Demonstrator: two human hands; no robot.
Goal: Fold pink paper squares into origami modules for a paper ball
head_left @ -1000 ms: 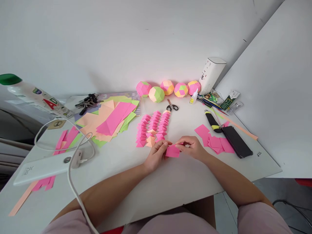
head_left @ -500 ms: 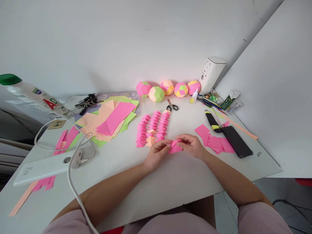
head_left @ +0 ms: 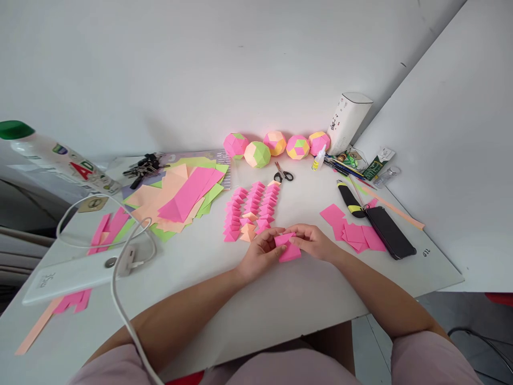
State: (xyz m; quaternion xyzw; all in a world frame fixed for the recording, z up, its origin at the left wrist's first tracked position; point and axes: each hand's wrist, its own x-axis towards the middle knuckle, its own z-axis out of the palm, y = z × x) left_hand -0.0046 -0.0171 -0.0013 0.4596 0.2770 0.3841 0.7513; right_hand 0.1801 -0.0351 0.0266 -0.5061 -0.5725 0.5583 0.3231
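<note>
A small pink sheet of paper point(head_left: 290, 253) with a folded upper edge is held between my two hands, just above the white table. My left hand point(head_left: 260, 252) pinches its left side, thumb on the front. On its upper right side, my right hand point(head_left: 310, 239) grips with thumb and fingers; the fingertips behind the sheet are partly hidden. Right beyond my hands stand rows of folded paper units point(head_left: 251, 200), mostly pink with a few peach ones. A pile of square pink papers point(head_left: 355, 236) lies to the right of my right hand.
Several faceted paper balls point(head_left: 257, 154) line the wall, with scissors point(head_left: 283, 174) and a glue bottle point(head_left: 318, 159) before them. Coloured sheets point(head_left: 188, 195), keys point(head_left: 144, 168) and a white power bank point(head_left: 76, 275) with a cable lie left. A cutter point(head_left: 350, 200) and black pouch point(head_left: 390, 232) lie right.
The pink paper has tilted to show more of its face and come slightly lower. Both hands have shifted their grip on it, the right moving a little left and down.
</note>
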